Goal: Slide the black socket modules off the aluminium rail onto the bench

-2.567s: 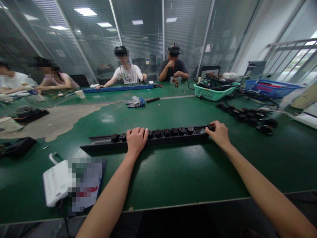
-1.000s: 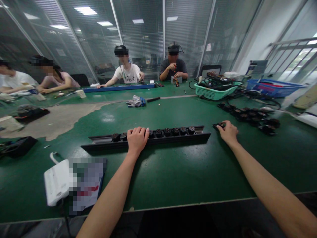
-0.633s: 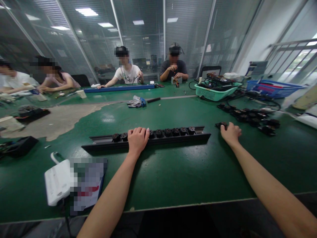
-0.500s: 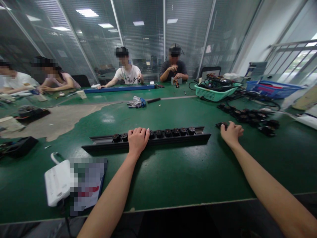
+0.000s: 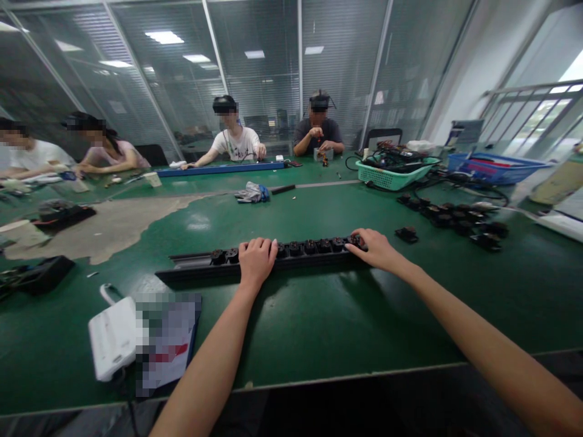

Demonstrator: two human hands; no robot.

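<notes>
A long black channel rail (image 5: 300, 263) lies across the table in front of me, with a row of small round-topped black modules (image 5: 310, 246) that look like sockets set in it. My left hand (image 5: 256, 258) is closed over the rail left of its middle and hides some of the modules. At the rail's right end, my right hand (image 5: 371, 247) has thumb and fingers around the last module (image 5: 357, 241), which is partly covered. One loose black module (image 5: 407, 234) rests on the table to the right of this hand.
More black modules (image 5: 455, 217) lie in a group at right. Behind them stand a green basket (image 5: 387, 176) of cables and a blue basket (image 5: 496, 173). A white device (image 5: 113, 340) sits front left. Gloves (image 5: 252, 193) lie farther back. Several people (image 5: 234, 142) work across the table.
My right hand has moved left from the loose module, which stays on the table, to the rail's right end. My left hand keeps its place on the rail.
</notes>
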